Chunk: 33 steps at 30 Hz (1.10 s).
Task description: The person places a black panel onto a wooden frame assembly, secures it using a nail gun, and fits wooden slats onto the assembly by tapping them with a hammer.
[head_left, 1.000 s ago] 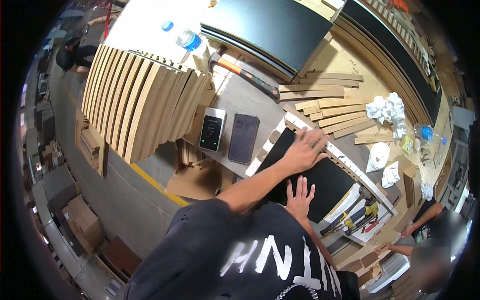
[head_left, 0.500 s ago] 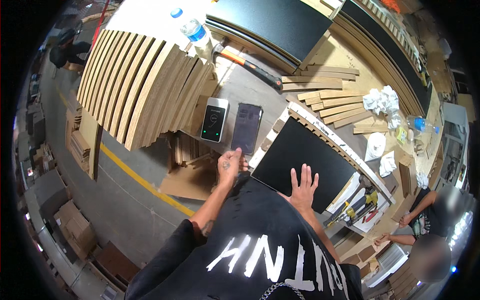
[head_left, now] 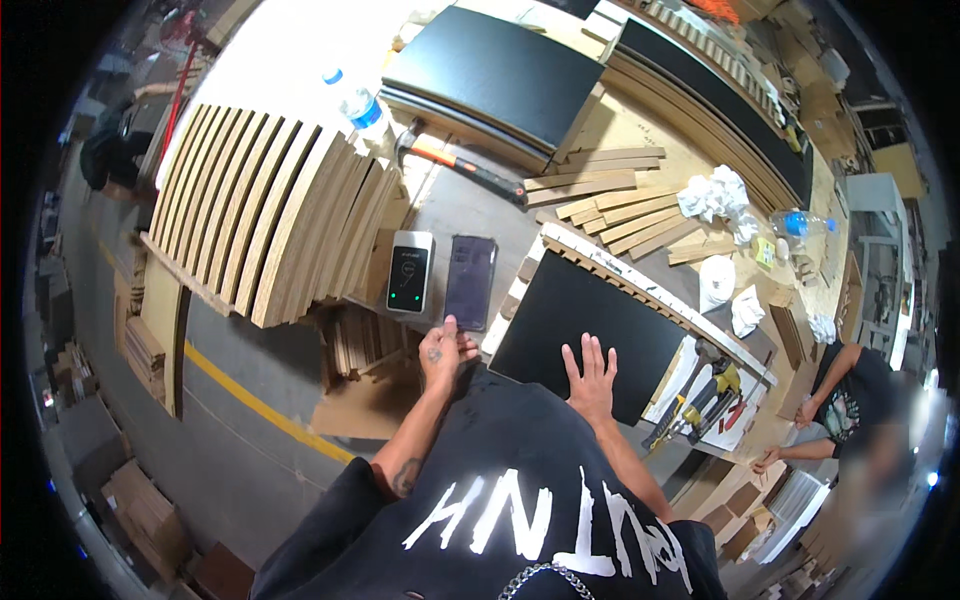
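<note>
My left hand [head_left: 444, 352] reaches to the near end of a dark phone [head_left: 470, 282] lying flat on the grey bench, its fingertips touching the phone's edge. Beside the phone lies a white device with a dark screen and green lights [head_left: 409, 272]. My right hand [head_left: 590, 370] rests flat with fingers spread on a black panel [head_left: 590, 325] set in a wooden slat frame [head_left: 640, 285]. Neither hand holds anything.
A row of leaning plywood boards [head_left: 270, 220] stands to the left. A hammer with an orange handle [head_left: 465, 170], a water bottle [head_left: 355, 100], loose wooden slats [head_left: 620, 205], crumpled white paper [head_left: 715, 195] and hand tools [head_left: 700, 400] lie about. Another person [head_left: 850, 385] works at the right.
My left hand left the black panel's frame and swung left and nearer, down to the phone's end. My right hand stayed spread on the black panel.
</note>
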Each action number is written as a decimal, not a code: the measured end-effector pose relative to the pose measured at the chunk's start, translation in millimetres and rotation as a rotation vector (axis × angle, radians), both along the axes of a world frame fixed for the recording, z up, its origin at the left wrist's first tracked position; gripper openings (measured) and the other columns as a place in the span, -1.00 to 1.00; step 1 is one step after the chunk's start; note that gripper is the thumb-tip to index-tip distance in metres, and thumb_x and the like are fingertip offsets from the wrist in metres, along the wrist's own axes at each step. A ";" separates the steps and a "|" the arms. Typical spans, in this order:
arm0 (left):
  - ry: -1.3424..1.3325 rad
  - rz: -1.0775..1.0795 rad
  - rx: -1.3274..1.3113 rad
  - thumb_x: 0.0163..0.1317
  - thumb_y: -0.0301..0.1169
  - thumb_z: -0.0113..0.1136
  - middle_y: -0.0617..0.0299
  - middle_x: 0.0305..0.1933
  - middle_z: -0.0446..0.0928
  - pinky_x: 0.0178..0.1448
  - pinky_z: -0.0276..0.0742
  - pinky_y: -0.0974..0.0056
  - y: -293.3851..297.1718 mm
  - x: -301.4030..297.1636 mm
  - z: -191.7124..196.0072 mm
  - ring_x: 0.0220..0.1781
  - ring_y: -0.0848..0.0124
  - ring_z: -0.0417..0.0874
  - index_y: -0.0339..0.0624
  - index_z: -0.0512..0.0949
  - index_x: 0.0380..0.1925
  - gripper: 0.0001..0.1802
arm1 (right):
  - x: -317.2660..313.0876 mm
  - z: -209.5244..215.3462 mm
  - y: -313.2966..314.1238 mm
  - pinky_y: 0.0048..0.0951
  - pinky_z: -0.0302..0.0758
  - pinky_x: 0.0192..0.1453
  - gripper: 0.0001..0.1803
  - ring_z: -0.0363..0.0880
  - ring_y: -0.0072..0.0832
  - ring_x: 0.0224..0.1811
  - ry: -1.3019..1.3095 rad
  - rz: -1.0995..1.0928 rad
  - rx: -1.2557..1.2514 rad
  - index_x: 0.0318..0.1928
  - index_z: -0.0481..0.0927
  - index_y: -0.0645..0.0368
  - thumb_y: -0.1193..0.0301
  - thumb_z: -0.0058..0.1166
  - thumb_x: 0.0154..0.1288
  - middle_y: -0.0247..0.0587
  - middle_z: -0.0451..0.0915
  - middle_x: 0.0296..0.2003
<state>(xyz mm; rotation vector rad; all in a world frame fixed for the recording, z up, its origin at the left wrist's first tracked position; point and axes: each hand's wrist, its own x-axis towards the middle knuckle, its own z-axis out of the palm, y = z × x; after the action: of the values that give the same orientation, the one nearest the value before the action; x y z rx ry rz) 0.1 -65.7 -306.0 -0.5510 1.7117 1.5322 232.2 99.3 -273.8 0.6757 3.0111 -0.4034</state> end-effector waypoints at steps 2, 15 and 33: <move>0.066 0.050 0.047 0.45 -0.06 0.11 0.07 -0.39 0.56 -0.38 0.74 0.22 -5.2 -2.9 -3.5 -0.45 0.29 0.68 -0.36 0.44 -0.29 -0.52 | -0.5 0.0 -0.8 0.25 -0.23 0.56 -0.04 -0.08 -0.08 0.60 -0.003 0.015 0.011 0.49 0.18 -0.07 -0.21 0.15 0.18 0.07 -0.02 0.53; 1.365 -0.939 -0.352 0.34 -0.20 0.16 -0.32 0.33 0.29 0.39 0.22 -0.19 31.9 -81.9 50.7 0.35 -0.21 0.31 -0.18 0.50 0.16 -0.55 | -1.4 12.4 -0.9 0.22 -0.19 0.57 0.14 -0.05 -0.07 0.59 -0.022 -0.018 -0.009 0.47 0.23 -0.08 -0.24 0.34 -0.11 0.06 0.02 0.53; 1.502 -1.405 -0.313 0.33 0.08 0.12 -0.19 0.60 -0.12 0.54 -0.27 -0.35 50.0 -120.1 39.2 0.61 -0.15 -0.11 0.08 0.52 0.27 -0.41 | -1.2 15.4 -1.5 0.20 -0.21 0.59 0.24 -0.09 -0.15 0.60 -0.041 -0.058 -0.034 0.51 0.15 -0.17 -0.21 0.42 -0.21 -0.02 -0.01 0.54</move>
<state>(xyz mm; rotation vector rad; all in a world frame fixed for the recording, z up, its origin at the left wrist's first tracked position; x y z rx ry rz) -120.0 -15.7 -266.8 1.7934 2.3083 0.3850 231.0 97.8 -258.4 0.7603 2.9451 -0.4365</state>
